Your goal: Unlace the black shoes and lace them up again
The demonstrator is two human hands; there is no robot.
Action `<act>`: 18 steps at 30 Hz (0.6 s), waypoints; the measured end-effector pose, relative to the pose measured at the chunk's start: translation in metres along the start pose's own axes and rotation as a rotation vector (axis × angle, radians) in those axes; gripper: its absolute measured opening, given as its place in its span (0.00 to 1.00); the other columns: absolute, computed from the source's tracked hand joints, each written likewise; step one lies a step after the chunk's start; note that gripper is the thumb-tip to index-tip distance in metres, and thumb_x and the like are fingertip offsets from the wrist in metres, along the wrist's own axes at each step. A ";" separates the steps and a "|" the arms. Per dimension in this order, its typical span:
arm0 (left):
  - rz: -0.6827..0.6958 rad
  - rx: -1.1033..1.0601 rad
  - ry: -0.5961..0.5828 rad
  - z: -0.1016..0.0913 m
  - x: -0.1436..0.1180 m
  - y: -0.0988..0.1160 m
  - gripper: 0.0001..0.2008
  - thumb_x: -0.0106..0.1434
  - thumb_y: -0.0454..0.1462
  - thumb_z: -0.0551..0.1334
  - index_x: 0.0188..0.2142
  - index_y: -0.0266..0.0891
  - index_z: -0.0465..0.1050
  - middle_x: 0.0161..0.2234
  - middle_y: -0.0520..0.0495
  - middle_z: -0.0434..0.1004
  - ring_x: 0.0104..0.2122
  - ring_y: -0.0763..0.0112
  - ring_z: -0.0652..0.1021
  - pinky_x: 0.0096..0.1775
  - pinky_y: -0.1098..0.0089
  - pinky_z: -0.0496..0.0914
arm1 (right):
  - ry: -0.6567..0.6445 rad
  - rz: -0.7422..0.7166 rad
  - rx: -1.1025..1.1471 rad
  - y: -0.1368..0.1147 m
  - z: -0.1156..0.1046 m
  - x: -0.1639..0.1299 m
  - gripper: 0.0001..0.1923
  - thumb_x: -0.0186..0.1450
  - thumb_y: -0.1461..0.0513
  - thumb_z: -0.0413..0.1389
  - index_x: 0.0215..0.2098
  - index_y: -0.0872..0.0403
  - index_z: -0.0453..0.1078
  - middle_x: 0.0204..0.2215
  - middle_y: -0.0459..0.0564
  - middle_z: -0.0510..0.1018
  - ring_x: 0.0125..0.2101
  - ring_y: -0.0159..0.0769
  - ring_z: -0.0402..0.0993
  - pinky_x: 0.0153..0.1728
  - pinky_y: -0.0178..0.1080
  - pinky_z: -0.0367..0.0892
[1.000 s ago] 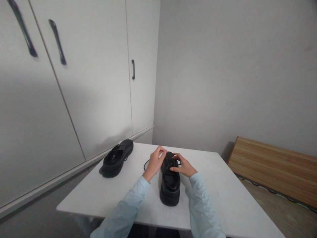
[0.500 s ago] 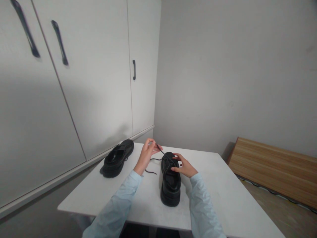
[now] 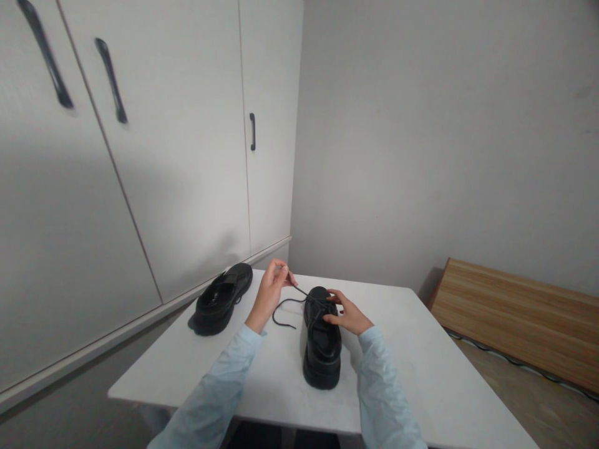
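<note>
A black lace-up shoe point(image 3: 322, 369) stands on the white table with its toe pointing away from me. Between the fingertips of my left hand point(image 3: 270, 290), closed in a pinch, a black shoelace point(image 3: 300, 289) runs taut from the shoe's lacing. My right hand point(image 3: 350, 315) grips the shoe's upper from the right, thumb on the near side of the lacing and fingers curled over the far side. Another stretch of lace point(image 3: 279, 323) lies loose in a curve on the table left of the shoe. The exact contact of my right fingertips is partly hidden.
A second black shoe point(image 3: 216, 310) rests at the table's left edge. White cupboard doors point(image 3: 196, 156) with dark handles rise along the left, and a grey wall point(image 3: 421, 137) stands behind the white table point(image 3: 421, 386). A wood-grain board point(image 3: 515, 318) is at the right.
My left hand has moved slightly left with the pinched lace, drawing it out further. The loose lace's curve shows more fully. My right hand and the shoe have stayed in place.
</note>
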State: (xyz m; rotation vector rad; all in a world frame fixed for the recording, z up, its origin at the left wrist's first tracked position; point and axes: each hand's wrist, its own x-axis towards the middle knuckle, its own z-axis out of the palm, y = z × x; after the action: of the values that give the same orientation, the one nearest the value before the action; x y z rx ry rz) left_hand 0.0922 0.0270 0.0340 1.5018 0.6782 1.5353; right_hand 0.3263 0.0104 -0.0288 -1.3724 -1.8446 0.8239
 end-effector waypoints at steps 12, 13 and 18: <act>0.055 -0.019 0.046 -0.009 0.006 -0.001 0.11 0.62 0.45 0.55 0.35 0.41 0.58 0.23 0.55 0.69 0.25 0.73 0.74 0.32 0.70 0.70 | -0.010 -0.003 0.031 0.000 0.001 -0.001 0.33 0.50 0.56 0.62 0.52 0.51 0.56 0.48 0.56 0.69 0.50 0.47 0.65 0.45 0.50 0.61; 0.051 -0.027 0.055 -0.010 0.007 -0.003 0.11 0.62 0.45 0.55 0.35 0.41 0.58 0.23 0.56 0.69 0.25 0.73 0.74 0.32 0.70 0.70 | -0.011 -0.004 0.028 0.000 0.001 -0.001 0.33 0.50 0.57 0.61 0.52 0.51 0.56 0.48 0.56 0.69 0.50 0.46 0.65 0.45 0.50 0.61; 0.015 -0.062 0.086 -0.012 0.008 -0.014 0.11 0.62 0.46 0.55 0.34 0.41 0.57 0.23 0.56 0.68 0.25 0.73 0.74 0.32 0.70 0.70 | -0.017 -0.022 0.016 0.000 0.001 -0.003 0.34 0.51 0.57 0.61 0.53 0.49 0.54 0.47 0.55 0.69 0.50 0.46 0.65 0.45 0.49 0.60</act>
State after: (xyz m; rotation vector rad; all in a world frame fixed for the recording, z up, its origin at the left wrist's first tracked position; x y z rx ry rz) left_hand 0.0844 0.0426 0.0245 1.4043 0.6636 1.6255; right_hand 0.3263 0.0072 -0.0295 -1.3370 -1.8594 0.8397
